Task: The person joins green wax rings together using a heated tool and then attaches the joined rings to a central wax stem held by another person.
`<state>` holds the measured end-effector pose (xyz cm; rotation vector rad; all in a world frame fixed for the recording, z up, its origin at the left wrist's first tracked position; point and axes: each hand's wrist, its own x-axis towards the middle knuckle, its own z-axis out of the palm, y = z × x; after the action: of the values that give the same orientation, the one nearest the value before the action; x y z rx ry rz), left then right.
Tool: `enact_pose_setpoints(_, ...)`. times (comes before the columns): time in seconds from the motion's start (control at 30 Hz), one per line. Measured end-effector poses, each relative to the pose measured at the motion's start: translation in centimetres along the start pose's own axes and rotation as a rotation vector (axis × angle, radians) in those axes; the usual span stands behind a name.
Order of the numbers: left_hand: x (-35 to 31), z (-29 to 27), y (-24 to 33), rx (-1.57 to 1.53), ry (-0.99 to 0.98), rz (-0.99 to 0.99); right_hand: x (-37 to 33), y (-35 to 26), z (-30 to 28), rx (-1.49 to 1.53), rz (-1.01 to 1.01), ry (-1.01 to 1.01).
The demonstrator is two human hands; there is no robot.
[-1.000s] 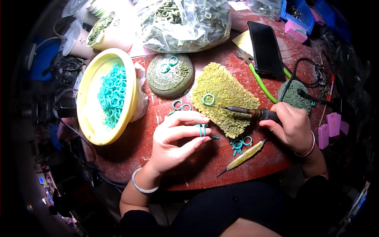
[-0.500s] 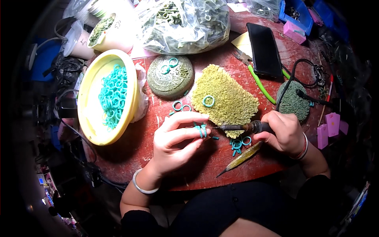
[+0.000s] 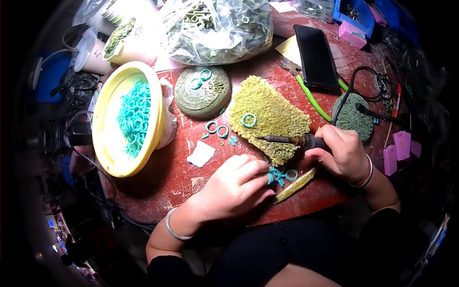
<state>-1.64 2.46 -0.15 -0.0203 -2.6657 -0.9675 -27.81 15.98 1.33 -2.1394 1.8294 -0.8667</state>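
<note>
Centre right: right hand [image 3: 338,150], clasping black-handled, metal-tipped slender tool [image 3: 292,140]. Lower centre: left hand [image 3: 236,186] at small round teal rings [image 3: 276,175], grip hidden from me.

On the red surface [image 3: 181,177], the left hand [image 3: 234,185] has its fingers [image 3: 256,168] at the edge of a cluster of teal rings [image 3: 278,175]; the right hand [image 3: 342,152] holds a black-handled tool [image 3: 303,141], its metal tip over a yellow textured pad [image 3: 275,110] bearing 1 ring [image 3: 248,126].

Whether the left grip [image 3: 239,184] holds anything is hidden. The top edge cuts off the plastic bag [image 3: 229,40].
</note>
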Motion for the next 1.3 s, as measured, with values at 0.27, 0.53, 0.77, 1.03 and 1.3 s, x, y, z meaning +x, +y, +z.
enact_pose_setpoints(0.27, -0.3, -0.5, -0.7, 0.01, 0.082, -0.054, 0.2, -0.1, -0.7, -0.012, 0.053, 0.023)
enact_pose_setpoints(0.53, -0.4, -1.5, -0.8, -0.404, 0.217, -0.246, -0.1, 0.2, -1.6, -0.145, 0.116, 0.0)
enact_pose_setpoints(0.77, -1.3, -0.9, -2.0, -0.716, 0.386, -0.382, -0.2, -0.1, -1.6, -0.19, 0.131, -0.023)
enact_pose_setpoints(1.03, -1.2, -0.9, -1.9, -0.751, 0.414, -0.38, 0.4, 0.1, -1.1, -0.053, -0.005, 0.145)
enact_pose_setpoints(1.3, -1.2, -1.1, -2.4, -0.758, 0.407, -0.36, 0.0, 0.0, -2.2, -0.145, 0.088, 0.053)
